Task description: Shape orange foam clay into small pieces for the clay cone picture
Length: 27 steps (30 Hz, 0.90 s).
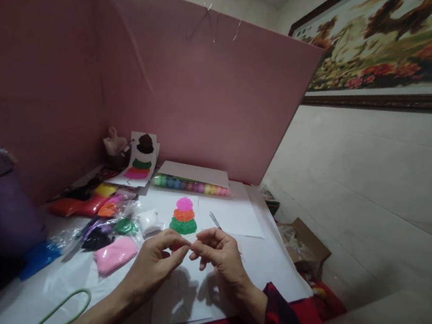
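My left hand (157, 261) and my right hand (222, 257) meet fingertip to fingertip above the white paper. Both are pinched closed at one spot; whatever lies between the fingertips is too small to make out. Just beyond them is a sheet with a stacked figure (184, 215) in pink, orange and green, its lower edge partly hidden by my hands. A slim silver tool (215, 220) rests on the paper behind my right hand. To the left of my left hand lies a bag of pink modelling clay (115, 255), with a white bag (148, 221) farther back.
Several bags of coloured clay, among them red (75, 207) and blue (40, 259), cover the left side. A long pack of coloured balls (192, 186) lies at the back. A second coloured picture (139, 164) leans at back left. A cardboard box (307, 244) stands to the right.
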Available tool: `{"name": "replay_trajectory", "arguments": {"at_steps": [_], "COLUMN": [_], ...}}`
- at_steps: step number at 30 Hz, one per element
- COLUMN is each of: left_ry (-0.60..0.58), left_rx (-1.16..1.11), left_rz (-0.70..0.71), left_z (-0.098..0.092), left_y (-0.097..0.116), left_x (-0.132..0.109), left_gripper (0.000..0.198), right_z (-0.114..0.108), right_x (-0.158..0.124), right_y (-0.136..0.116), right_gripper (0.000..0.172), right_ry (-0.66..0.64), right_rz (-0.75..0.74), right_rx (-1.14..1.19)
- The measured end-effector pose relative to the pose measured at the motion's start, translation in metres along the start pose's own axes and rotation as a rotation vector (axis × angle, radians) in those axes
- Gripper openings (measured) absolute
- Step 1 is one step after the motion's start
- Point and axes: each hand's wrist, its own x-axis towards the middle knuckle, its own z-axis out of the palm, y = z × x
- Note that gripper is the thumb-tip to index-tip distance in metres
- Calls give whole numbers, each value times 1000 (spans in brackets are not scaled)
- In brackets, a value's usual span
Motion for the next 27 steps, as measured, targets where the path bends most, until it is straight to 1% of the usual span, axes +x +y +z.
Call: {"name": "replay_trajectory", "arguments": {"at_steps": [5, 7, 10, 13, 17, 20, 24, 27], "left_ry": [-6, -21, -28, -29, -34, -8, 53, 165], "left_rx": [112, 138, 201, 269, 351, 389, 382, 293], "left_rz": [59, 69, 132, 190, 208, 207, 169, 76], "left_z": [1, 1, 1, 0, 0, 2, 2, -3], "left_y": [3, 4, 3, 1, -2, -4, -6, -9], "left_x": [0, 0, 0, -3, -5, -4, -1, 3], "left_gripper": [17, 17, 17, 16, 14, 13, 13, 13], "right_z": [1, 3, 5, 6, 5, 5, 9, 13], "right_x": [-1, -2, -6, -11, -14, -15, -18, -20], "right_y": [-2, -2, 0, 3, 5, 7, 7, 6], "right_gripper": [23, 20, 14, 7, 3, 5, 9, 13], "right_ry": [-26, -24, -17, -36, -76, -74, -82, -94], "right_rz": [-43, -68, -110, -192, -296, -287, -225, -243], "right_rx": [-82, -129, -214, -345, -489, -465, -333, -304]}}
